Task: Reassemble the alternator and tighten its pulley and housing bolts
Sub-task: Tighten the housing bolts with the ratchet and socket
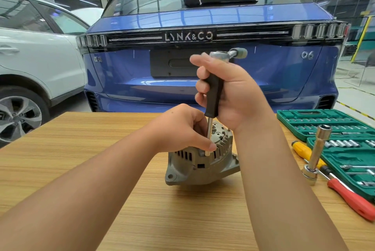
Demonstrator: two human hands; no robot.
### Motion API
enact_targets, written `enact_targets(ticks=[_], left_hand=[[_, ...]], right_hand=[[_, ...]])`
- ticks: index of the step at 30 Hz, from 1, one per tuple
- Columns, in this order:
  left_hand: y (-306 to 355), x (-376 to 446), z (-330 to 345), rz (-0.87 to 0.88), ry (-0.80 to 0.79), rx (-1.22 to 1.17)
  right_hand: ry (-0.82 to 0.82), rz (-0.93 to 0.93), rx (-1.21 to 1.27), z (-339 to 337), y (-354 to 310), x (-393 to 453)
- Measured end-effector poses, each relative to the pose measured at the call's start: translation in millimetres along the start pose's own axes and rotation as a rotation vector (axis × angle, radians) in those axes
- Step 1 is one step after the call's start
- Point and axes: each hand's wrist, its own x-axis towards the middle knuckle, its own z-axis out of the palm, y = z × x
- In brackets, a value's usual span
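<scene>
Right hand (233, 96) grips the upright nut driver's black handle (213, 94) to turn it; left hand (182, 129) pinches its shaft (210, 135), steadying the socket on a housing bolt of the alternator (200, 161), mid-table.

A blue car (211, 64) stands behind the table's far edge, with a white car (34, 52) beside it. Near the table's right edge lie a yellow screwdriver (304, 150) and a red-handled tool (353, 200), partly on the open green case (324, 121).
</scene>
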Motion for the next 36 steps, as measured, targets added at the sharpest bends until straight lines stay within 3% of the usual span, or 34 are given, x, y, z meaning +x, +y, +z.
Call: enact_targets(ticks=[3, 7, 14, 17, 23, 26, 28, 32, 34, 36], left_hand=[[0, -1, -1, 0.011, -0.026, -0.013], [0, -2, -1, 0.022, -0.025, -0.024], [-1, -1, -1, 0.021, -0.011, -0.036], [-1, -1, -1, 0.024, -0.018, -0.049], [-2, -1, -1, 0.006, 0.011, -0.032], [-1, 0, 0, 0.004, 0.009, -0.002], [-1, 1, 0, 0.003, 0.009, 0.003], [-2, 1, -2, 0.020, -0.006, -0.014], [-2, 0, -3, 0.019, -0.020, -0.031], [-2, -1, -4, 0.000, -0.014, -0.024]], right_hand=[[-0.105, -0.071, 0.074, -2, 6, 0], [-0.068, -0.399, -0.205, 7, 16, 2], [-0.289, -0.243, 0.114, -4, 15, 3], [-0.302, -0.183, 0.187, -9, 12, 4], [-0.073, -0.148, 0.035, 5, 11, 2], [0.169, -0.195, -0.167, 10, 9, 2], [0.217, -0.148, -0.192, 5, 6, 4], [-0.144, 0.015, 0.105, -7, 1, -1], [-0.188, -0.106, 0.075, -4, 8, -1], [-0.132, -0.302, -0.124, 5, 16, 1]])
